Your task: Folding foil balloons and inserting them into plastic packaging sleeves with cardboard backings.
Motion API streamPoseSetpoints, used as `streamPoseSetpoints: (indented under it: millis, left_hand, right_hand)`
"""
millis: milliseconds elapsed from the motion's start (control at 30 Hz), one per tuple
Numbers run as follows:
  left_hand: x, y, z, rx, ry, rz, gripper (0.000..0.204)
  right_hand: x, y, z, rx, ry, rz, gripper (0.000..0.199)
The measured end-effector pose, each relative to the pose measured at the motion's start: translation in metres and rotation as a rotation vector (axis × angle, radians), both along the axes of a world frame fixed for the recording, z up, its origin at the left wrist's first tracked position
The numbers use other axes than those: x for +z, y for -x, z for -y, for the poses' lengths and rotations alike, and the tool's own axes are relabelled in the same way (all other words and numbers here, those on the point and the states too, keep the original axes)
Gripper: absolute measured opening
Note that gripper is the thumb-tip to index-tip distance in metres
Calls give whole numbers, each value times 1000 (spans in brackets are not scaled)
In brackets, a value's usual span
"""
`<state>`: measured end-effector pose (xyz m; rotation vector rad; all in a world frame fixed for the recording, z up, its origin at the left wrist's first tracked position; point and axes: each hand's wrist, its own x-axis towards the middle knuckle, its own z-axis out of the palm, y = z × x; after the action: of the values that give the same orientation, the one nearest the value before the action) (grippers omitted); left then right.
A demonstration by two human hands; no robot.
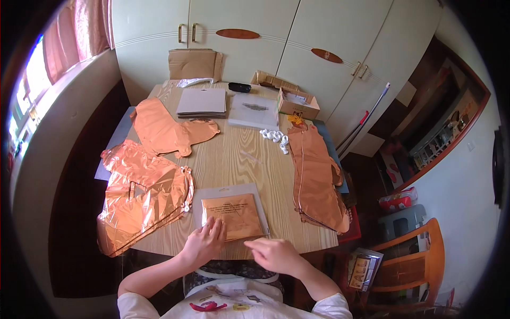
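Observation:
A folded copper-coloured foil balloon [239,210] with dark print lies on a pale backing card [241,189] at the near edge of the table. My left hand [207,240] rests on the balloon's left part, fingers stretched out flat. By the card's near right corner is my right hand [273,256], its fingers curled in; what they may hold is hidden. Larger flat foil balloons lie on both sides: a shiny crinkled stack [143,202] and a smoother one [164,127] at left, and a long stack [313,178] at right.
Small white ribbon rolls [275,136] sit right of centre. Farther back are a stack of pale cards [202,102], clear plastic bags [254,110], a black object [239,87] and an open cardboard box [298,102]. A wooden chair [406,263] stands at right, with a clear-wrapped package [365,270] beside it.

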<state>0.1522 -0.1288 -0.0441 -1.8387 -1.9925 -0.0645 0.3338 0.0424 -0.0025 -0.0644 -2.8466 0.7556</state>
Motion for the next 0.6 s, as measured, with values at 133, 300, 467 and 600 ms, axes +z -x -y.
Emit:
streamPoseSetpoints:
  millis: [133, 300, 467, 600]
  left_hand:
    - [-2, 0, 4, 5, 8, 151, 46]
    - [2, 17, -30, -79, 4, 439, 51]
    - [-3, 25, -77, -146, 119, 537, 71]
    - [-22, 29, -83, -118, 163, 441, 83]
  right_hand:
    - [-1, 3, -26, -67, 52, -54, 21]
    - [-27, 45, -86, -155, -24, -253, 17]
    - [-61, 128, -159, -317, -41, -194, 19]
    - [-96, 187, -187, -350, -135, -268, 23]
